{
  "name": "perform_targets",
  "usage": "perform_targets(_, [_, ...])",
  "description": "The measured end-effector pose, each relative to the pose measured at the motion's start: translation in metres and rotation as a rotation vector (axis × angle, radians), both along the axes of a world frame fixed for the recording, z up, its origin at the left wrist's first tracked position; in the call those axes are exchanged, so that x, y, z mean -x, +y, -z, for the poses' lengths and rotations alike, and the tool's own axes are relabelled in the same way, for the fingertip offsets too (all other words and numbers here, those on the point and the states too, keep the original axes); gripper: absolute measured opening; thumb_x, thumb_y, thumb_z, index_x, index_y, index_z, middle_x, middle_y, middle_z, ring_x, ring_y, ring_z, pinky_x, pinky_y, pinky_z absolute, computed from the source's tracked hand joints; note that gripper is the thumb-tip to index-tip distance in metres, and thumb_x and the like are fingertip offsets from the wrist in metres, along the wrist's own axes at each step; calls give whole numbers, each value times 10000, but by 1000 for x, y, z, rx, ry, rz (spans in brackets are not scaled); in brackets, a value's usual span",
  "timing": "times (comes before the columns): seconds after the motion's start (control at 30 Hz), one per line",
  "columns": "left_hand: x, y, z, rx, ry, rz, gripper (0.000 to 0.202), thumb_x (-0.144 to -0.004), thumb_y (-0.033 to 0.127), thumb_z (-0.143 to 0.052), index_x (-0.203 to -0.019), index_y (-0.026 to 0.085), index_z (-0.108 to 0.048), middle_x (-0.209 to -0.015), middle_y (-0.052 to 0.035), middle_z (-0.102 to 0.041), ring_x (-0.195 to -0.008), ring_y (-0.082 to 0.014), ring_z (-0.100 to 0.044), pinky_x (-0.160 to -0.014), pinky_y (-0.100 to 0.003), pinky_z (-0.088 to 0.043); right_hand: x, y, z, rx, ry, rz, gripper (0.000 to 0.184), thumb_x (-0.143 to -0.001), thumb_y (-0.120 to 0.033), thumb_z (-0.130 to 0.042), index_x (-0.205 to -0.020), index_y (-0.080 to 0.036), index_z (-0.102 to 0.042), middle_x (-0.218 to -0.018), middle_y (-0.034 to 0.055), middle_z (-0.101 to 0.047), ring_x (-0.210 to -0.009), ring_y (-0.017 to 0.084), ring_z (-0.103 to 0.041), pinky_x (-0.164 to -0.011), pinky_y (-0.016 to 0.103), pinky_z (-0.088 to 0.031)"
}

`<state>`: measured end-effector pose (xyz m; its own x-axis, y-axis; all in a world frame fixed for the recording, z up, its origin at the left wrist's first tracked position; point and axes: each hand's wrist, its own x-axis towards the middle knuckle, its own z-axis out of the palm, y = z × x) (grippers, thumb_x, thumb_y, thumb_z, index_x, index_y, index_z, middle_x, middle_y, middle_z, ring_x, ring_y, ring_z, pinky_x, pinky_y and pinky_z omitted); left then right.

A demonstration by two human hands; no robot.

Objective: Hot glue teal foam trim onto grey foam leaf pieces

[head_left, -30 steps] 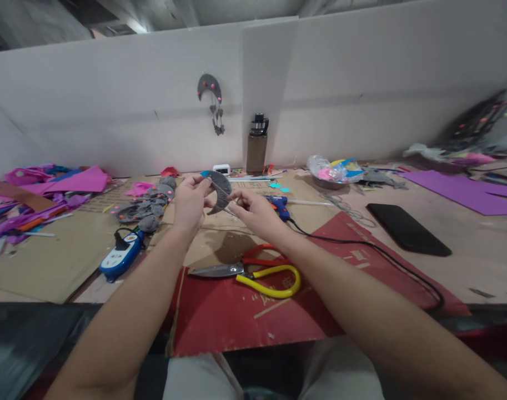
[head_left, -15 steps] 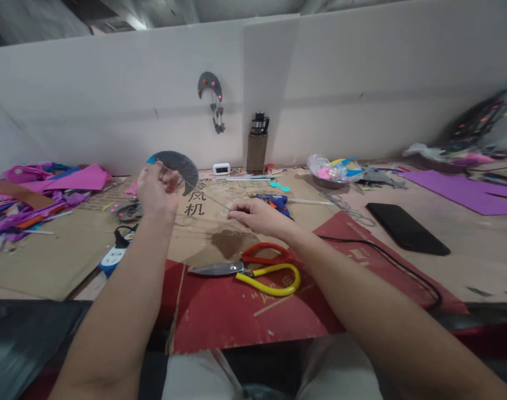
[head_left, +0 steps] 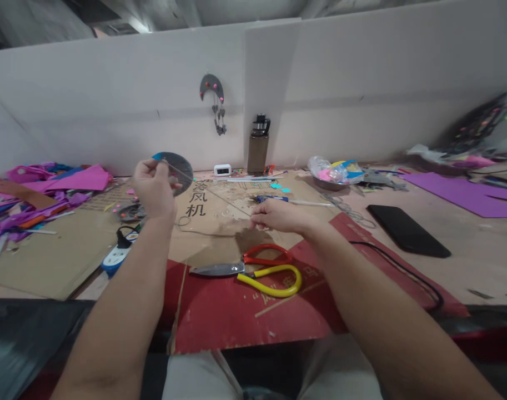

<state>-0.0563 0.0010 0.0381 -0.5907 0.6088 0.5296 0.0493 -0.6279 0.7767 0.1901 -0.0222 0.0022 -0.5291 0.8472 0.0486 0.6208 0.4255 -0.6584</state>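
Note:
My left hand is closed on a dark grey crescent cutout with a blue patch at its upper tip, raised above the cardboard. A thin grey string runs from the crescent to my right hand, whose fingers pinch it. More string lies loose on the cardboard. Below my right hand rest the scissors, with one red and one yellow handle, blades to the left. Behind that hand a blue glue gun is partly hidden.
Red cardboard covers the table's front. A black phone lies right, a power strip left. Coloured scraps pile at the far left. At the back stand a bottle, a small white clock and a bowl.
My right hand has moved right and slightly nearer, drawing the string out longer. The crescent has turned in my left hand, which has shifted slightly left.

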Motion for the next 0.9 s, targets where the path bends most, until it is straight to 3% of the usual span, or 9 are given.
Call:
perform_targets(0.1, [-14,-4,8,48,191,2,117,-736,280,-613,-777,198,-540,-638,48,-562,-504,-77,-527,-428,-186,-357,5,6,7,-227,58,243,126,-735,-135,-592,-632,-180,-648,-703,66,-653,-695,184,-578,-677,315,-409])
perform_targets(0.2, [-28,-12,16,82,479,-47,80,-745,262,-619,-790,202,-592,-665,29,-595,-547,-100,-557,-513,-201,-414,20,5,11,-329,411,282,98,-800,-213,-561,-868,-184,-625,-925,79,-668,-878,187,-596,-824,353,-437])
perform_targets(0.33, [-41,-23,25,17,852,-102,71,-755,208,-622,-821,222,-644,-841,-17,-672,-833,-170,-623,-753,-245,-447,45,-1,14,-152,837,109,176,-800,-285,-583,-931,-196,-508,-1040,63,-630,-988,147,-587,-901,337,-453])
perform_targets(0.47, [-48,-25,29,32,992,-79,110,-757,216,-618,-854,233,-666,-913,-37,-691,-922,-211,-623,-847,-300,-431,58,-5,17,103,1048,-2,247,-796,-375,-594,-926,-209,-465,-889,17,-601,-820,119,-594,-811,315,-502])
perform_targets(0.6, [-54,-24,30,115,861,44,68,-732,232,-629,-789,208,-656,-784,-21,-672,-757,-174,-620,-715,-273,-479,56,-3,18,185,1050,73,242,-773,-416,-596,-837,-213,-482,-682,-61,-462,-543,66,-441,-543,225,-458])
perform_targets(0.73, [-60,-27,28,336,504,449,152,-709,311,-663,-782,182,-631,-702,-3,-630,-558,-122,-561,-447,-212,-457,48,4,17,98,1015,219,221,-774,-415,-580,-768,-208,-503,-647,-61,-453,-470,57,-355,-431,205,-325])
perform_targets(0.8, [-62,-27,27,417,353,619,202,-685,328,-694,-794,175,-621,-756,-9,-638,-600,-126,-591,-432,-210,-481,45,7,17,31,986,252,218,-769,-409,-585,-752,-205,-509,-630,-59,-460,-471,61,-359,-452,216,-331])
perform_targets(0.9, [-64,-25,27,455,195,770,231,-655,290,-735,-811,155,-631,-813,-20,-650,-704,-132,-632,-565,-246,-559,43,9,17,-63,959,289,191,-758,-377,-584,-728,-200,-519,-616,-52,-469,-508,75,-392,-503,223,-357])
